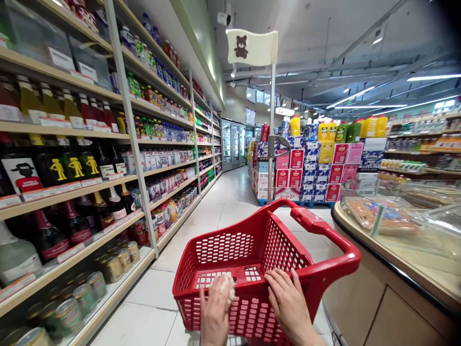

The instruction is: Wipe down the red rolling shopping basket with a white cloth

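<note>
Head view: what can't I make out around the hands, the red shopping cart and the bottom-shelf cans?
All in the head view:
- Most of the white cloth: hidden behind the left hand.
- Palm of the right hand: turned away, behind its own back.
- Underside of the red shopping cart: hidden by its near wall and cut by the bottom edge.
- Lettering on the bottom-shelf cans: blurred.

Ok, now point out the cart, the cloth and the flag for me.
Cart (250, 291): head view, on the near rim of its basket.
Cloth (231, 287): head view, on the whitish part showing beside the fingers (217, 288).
Flag (258, 47): head view, mid-panel, right of the bear (241, 46).
</note>
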A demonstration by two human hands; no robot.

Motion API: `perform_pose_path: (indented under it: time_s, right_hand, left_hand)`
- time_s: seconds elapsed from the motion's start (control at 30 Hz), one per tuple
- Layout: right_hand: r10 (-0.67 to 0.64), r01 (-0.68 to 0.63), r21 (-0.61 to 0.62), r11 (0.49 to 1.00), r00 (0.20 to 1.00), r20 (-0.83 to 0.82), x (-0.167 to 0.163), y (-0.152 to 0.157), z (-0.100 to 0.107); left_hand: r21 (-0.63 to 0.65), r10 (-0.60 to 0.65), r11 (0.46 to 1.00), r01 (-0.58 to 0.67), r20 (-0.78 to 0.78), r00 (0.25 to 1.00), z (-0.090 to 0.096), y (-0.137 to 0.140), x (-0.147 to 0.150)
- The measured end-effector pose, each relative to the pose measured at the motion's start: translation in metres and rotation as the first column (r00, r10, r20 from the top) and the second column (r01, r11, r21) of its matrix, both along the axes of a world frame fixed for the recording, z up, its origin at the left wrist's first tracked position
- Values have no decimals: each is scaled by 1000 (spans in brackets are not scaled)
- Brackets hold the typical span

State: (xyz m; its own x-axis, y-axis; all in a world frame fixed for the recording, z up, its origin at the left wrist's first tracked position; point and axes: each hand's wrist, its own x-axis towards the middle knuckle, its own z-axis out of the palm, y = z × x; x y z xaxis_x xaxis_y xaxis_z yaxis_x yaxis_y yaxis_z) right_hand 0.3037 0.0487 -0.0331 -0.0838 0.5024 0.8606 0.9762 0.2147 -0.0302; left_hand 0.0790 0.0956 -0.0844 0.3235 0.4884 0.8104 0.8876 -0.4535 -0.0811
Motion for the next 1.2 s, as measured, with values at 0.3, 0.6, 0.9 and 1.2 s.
perform_pose_path:
  time_s: [0.3, 0.6, 0.9, 1.2]
  right_hand:
    - [-84, 84, -9, 996, 996, 6, 29, -4, 7]
    - [-163, 162, -92, 982, 986, -12, 47, -15, 17]
    - [-149, 139, -114, 984, 985, -82, 48, -18, 19]
    - [-148, 144, -107, 984, 988, -32, 48, -23, 17]
  left_hand:
    - [-46, 210, 978, -205, 197, 958, 8, 5, -24]
    - [-107, -32, 994, 39, 61, 998, 15, -7, 19]
    - [-137, -213, 967, 215, 32, 977, 25, -17, 65]
    - [-196, -204, 958, 209, 43, 978, 32, -15, 75]
